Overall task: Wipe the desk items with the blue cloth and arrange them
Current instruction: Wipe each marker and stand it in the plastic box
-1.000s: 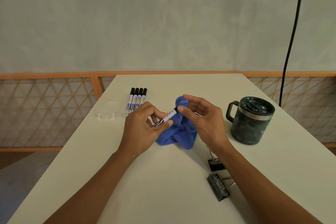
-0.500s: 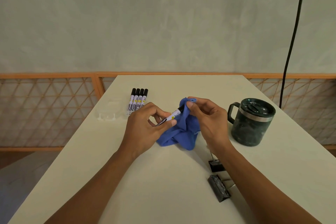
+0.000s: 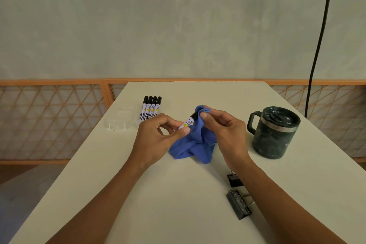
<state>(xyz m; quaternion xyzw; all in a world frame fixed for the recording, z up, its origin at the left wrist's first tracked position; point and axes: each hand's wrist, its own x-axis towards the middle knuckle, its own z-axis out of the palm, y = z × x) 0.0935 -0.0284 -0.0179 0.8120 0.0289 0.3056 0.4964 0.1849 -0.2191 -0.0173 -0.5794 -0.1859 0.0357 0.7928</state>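
Over the middle of the desk [image 3: 178, 204], the left hand [image 3: 156, 138] pinches the marker [image 3: 188, 123] at its near end, its long axis pointing toward 1 o'clock into the blue cloth [image 3: 194, 145], which the right hand [image 3: 227, 134] pinches around the far end.

On the pale rectangular table [image 3: 178, 214], four black-capped white markers [image 3: 151, 110] lie side by side at the far left, with a clear plastic case [image 3: 120, 121] just left of them. At the centre is the crumpled blue cloth [image 3: 195, 144] — left hand [image 3: 156, 140] on one side, right hand [image 3: 227, 134] on the other, and a fifth black-capped marker [image 3: 188, 123] between them. The dark lidded metal mug [image 3: 274, 132] stands to the right. Two black metal binder clips [image 3: 238, 204] lie nearer, beside the right forearm.
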